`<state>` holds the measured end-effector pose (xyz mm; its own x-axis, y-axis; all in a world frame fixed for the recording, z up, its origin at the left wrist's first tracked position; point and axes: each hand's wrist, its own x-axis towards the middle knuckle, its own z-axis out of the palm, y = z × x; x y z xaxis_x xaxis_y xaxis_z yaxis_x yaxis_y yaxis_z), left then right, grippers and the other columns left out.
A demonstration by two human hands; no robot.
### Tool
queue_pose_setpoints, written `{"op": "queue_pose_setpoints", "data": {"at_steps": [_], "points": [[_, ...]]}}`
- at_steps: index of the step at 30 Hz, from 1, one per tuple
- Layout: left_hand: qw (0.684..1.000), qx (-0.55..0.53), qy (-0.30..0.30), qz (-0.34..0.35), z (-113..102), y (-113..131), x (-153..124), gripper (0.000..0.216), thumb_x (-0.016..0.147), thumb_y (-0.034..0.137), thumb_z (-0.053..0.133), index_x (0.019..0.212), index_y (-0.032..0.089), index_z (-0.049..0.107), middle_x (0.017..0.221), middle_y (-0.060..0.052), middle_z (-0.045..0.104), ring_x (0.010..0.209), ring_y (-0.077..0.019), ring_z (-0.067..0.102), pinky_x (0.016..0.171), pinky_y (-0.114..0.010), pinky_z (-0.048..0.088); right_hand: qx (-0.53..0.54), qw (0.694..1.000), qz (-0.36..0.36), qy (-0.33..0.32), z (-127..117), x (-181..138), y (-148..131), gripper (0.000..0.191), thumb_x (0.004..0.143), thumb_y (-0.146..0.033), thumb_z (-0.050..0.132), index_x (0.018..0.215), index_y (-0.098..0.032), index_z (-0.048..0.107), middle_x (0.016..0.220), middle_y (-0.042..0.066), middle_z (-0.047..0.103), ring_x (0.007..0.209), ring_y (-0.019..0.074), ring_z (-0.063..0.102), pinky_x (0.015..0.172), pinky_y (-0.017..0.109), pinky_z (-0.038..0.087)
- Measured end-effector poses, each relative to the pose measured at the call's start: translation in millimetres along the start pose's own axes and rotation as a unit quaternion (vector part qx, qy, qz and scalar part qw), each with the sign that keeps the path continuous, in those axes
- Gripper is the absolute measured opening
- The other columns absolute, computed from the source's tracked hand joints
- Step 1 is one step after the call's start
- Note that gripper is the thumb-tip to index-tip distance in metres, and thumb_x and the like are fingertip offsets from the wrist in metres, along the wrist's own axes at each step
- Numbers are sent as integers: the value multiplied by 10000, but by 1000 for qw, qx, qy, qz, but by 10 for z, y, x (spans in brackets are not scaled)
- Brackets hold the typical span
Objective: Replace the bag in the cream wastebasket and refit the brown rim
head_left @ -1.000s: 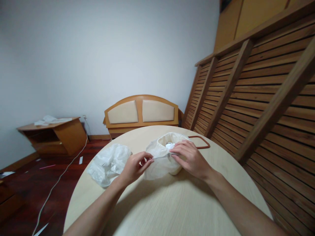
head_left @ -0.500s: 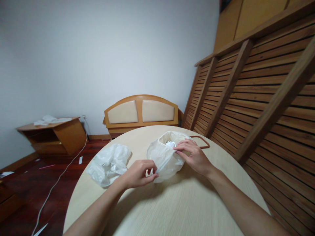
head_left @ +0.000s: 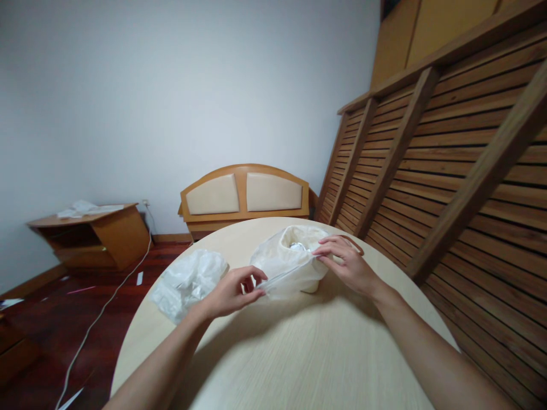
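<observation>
Pinching a thin, cloudy white plastic film at two points

The left hand had its thumb and forefinger closed on the film's near edge, the other fingers curled loosely behind. The right hand gripped the same edge higher up between thumb and fingertips, beside the mouth of a cream-coloured, soft-looking container. Held apart like this, the hands seemed to keep the edge straight and taut, since so limp a material would probably have sagged from a single grip. The film lay around the container near the far side of a round, pale wood-grain table, likely within comfortable reach of both arms.

Inside the container's open mouth sat a shiny silvery-white object; what it was could not be told. A rounded reddish-brown handle showed beyond the right hand, partly hidden by it, and whether it joined the container was unclear. To the left, near the left forearm, lay a crumpled, translucent white plastic heap; its folds hid whether it held anything.
</observation>
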<state>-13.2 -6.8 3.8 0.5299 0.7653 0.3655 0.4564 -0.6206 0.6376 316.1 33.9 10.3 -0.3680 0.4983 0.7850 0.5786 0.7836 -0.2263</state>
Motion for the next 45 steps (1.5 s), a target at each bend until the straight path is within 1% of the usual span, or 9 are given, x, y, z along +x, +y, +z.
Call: {"op": "queue_pose_setpoints", "data": {"at_steps": [8,11,16,18,22,26,31,37,45], "points": [[998,62,13,25,-45,-56,9,219,837,132,534,1007,185,662,806,-19,693,641,-110,603,568,-192,460,-23,999,-19,-16,-22,-33,90,184,968,-231,561,1076,-259,707,1050,60,736,1101,261,626,969,498,483],[995,92,39,31,-46,-145,18,201,862,143,517,1022,188,629,877,-26,705,609,-97,595,563,-194,448,-22,999,-20,-24,-22,-25,73,184,974,-230,551,1074,-252,704,1057,65,733,1109,264,617,969,499,481],[988,93,121,-8,-15,-291,30,119,945,211,485,1009,194,583,581,63,578,451,-88,542,489,-175,399,-17,999,-19,-20,-18,-4,37,180,973,-237,543,1051,-250,704,1055,72,725,1090,263,627,958,491,498],[984,73,159,-14,8,-307,34,127,967,254,493,1015,193,593,547,69,567,443,-93,564,487,-173,418,-5,999,-25,-20,-10,3,22,184,979,-229,527,1049,-247,696,1049,74,720,1087,256,629,959,479,507],[973,40,227,1,45,-259,42,188,979,346,518,999,189,621,646,19,657,460,-95,604,470,-173,459,35,998,-34,-28,21,9,-12,208,989,-203,487,1060,-251,677,1070,72,712,1145,244,620,992,461,513],[964,29,262,32,51,-189,57,206,979,353,517,967,182,632,869,-47,729,587,-115,695,520,-189,541,74,996,-33,-38,71,-1,-24,206,984,-172,478,1054,-251,655,1098,74,708,1183,237,615,1011,455,511],[954,64,284,68,55,-152,78,158,964,286,533,938,191,657,909,-47,742,723,-131,715,544,-182,571,117,991,-34,-57,99,-1,-37,217,971,-135,480,1057,-258,637,1108,67,703,1206,230,601,1021,443,505],[949,74,296,83,68,-134,93,116,948,239,557,931,191,661,908,-41,741,759,-133,706,553,-173,579,89,994,-60,-27,34,41,-172,277,894,-144,612,1148,-250,639,1121,72,697,1127,245,621,986,449,504],[951,76,286,89,65,-123,81,70,940,234,585,965,191,633,938,-39,713,766,-126,682,565,-171,564,64,992,-104,36,33,90,-193,145,902,-147,666,986,-257,710,941,31,720,925,202,664,849,369,529]]}}
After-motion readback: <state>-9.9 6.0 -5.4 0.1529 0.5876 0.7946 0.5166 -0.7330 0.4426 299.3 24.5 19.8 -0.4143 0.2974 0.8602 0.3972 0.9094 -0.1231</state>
